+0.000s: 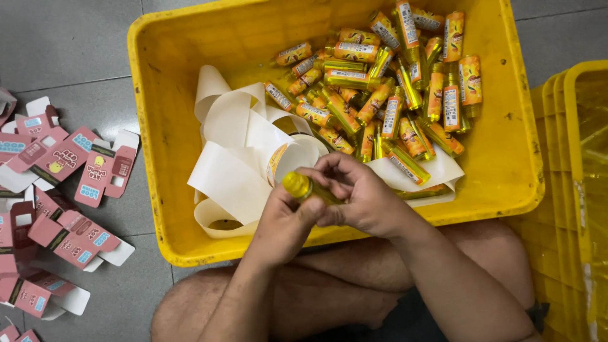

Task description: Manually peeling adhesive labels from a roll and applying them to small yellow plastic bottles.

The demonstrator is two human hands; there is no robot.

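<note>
A small yellow bottle (308,188) with a ribbed yellow cap lies crosswise between the two hands, just above the person's bare knees and over the near rim of the yellow plastic crate (190,57). The left hand (285,218) grips it from below, thumb pressed along its side near the cap, so the cap end points away to the left. The right hand (358,193) is curled over the body of the bottle, fingertips bent down onto it — a hold that seems to keep the glossy cylinder from rolling while the fingers work on its surface. What exactly the fingertips press there cannot be made out.

Just beyond the hands, inside the crate, loose loops of cream label-backing paper (234,145) pile up; the strip is thin, smooth and curls on itself, and one coil shows an orange label on its inner face. Farther off, beyond the right hand, a heap of labelled bottles (392,88) fills the far corner of the crate, lying every way — slim, shiny, wrapped in orange and yellow labels with white panels.

Beyond the left hand, on the grey tiled floor, flat pink cardboard cartons (63,190) lie scattered, unfolded, with white undersides and blue patches. At the right elbow stands a stack of yellow crates (570,190), nested, their rims scuffed and dusty.
</note>
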